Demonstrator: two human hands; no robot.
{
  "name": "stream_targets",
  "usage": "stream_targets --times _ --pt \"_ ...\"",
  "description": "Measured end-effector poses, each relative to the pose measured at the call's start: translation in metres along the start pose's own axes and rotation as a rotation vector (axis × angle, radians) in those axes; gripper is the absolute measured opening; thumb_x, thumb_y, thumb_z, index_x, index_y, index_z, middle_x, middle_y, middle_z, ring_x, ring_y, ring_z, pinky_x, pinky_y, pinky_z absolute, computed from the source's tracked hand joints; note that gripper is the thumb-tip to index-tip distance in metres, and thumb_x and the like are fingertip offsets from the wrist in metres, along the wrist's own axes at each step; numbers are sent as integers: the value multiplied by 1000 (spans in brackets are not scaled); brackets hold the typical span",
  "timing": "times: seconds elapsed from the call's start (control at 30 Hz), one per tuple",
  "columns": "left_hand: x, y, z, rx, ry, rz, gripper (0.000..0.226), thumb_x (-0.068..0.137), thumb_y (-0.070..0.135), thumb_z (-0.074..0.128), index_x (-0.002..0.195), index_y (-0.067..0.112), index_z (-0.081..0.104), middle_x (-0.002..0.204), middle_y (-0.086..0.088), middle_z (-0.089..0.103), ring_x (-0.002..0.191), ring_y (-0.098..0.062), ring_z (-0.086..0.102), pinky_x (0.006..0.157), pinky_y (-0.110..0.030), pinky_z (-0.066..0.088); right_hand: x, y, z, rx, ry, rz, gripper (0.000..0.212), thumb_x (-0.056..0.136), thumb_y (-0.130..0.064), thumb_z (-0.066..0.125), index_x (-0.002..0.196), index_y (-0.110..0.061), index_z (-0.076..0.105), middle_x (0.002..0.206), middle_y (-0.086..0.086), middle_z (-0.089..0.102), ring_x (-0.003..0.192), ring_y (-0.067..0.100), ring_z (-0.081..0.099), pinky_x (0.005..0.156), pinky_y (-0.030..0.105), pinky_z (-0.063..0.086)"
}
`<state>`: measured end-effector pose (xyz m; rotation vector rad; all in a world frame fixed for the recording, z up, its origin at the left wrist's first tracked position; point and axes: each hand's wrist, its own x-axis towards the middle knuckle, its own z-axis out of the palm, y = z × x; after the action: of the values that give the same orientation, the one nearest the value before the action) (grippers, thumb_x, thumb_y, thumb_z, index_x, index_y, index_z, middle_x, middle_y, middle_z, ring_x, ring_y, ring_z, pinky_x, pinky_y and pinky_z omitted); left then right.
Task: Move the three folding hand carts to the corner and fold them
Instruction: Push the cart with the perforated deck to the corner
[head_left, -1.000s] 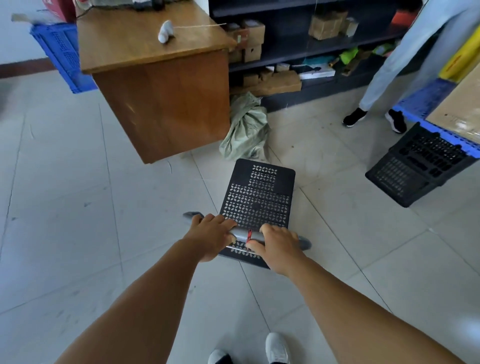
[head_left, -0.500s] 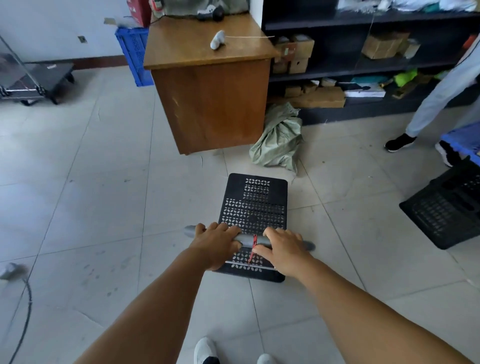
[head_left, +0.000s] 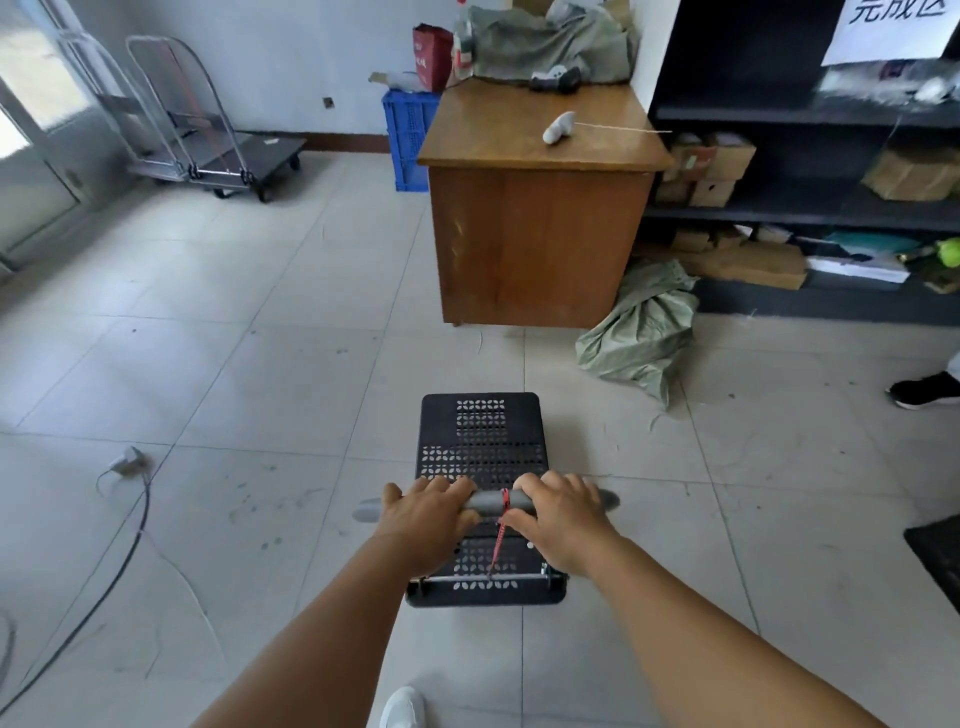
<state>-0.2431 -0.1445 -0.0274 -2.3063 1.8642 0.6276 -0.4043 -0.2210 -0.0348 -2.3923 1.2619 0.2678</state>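
A small black perforated hand cart (head_left: 482, 441) stands on the tiled floor right in front of me. Its grey handle bar (head_left: 488, 502) has a red cord tied at the middle. My left hand (head_left: 423, 522) grips the bar left of the cord, and my right hand (head_left: 563, 519) grips it right of the cord. Two larger folding carts (head_left: 218, 156) with upright metal handles stand side by side in the far left corner by the wall.
A wooden desk (head_left: 535, 208) stands ahead on the right, with a green sack (head_left: 639, 332) at its foot and dark shelving (head_left: 831, 208) beyond. A blue crate (head_left: 408, 140) sits behind the desk. A cable and plug (head_left: 124, 462) lie on the floor at left. Another person's black shoe (head_left: 927, 389) shows at right.
The view has swung left and upward, bringing the corner with the two carts into sight. The small cart has turned with me; both hands keep their grip on the bar.
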Motion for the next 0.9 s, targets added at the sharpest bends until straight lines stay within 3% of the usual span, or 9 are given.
stream_targets --times 0.47,0.6,0.9 --pt "-5 -91 -11 -207 109 -305 33 98 44 33 129 35 42 122 3 52 116 -20 45 102 -44 26 79 -94 -4 -112 -73 -156 41 94 -56 36 123 -28 43 125 5 48 121 28 40 107 46 26" --pt "-1 -126 -14 -227 153 -382 35 97 47 33 127 33 42 123 1 51 119 -23 43 105 -45 26 106 -126 -5 -147 -79 -184 42 93 -56 35 122 -27 44 123 5 50 117 27 42 100 43 28" --pt "23 -221 -42 -253 125 -459 39 97 47 29 133 33 36 131 1 43 126 -23 35 107 -49 24 168 -218 -11 -159 -173 -102 44 95 -54 31 128 -26 38 134 7 41 127 28 34 104 53 23"
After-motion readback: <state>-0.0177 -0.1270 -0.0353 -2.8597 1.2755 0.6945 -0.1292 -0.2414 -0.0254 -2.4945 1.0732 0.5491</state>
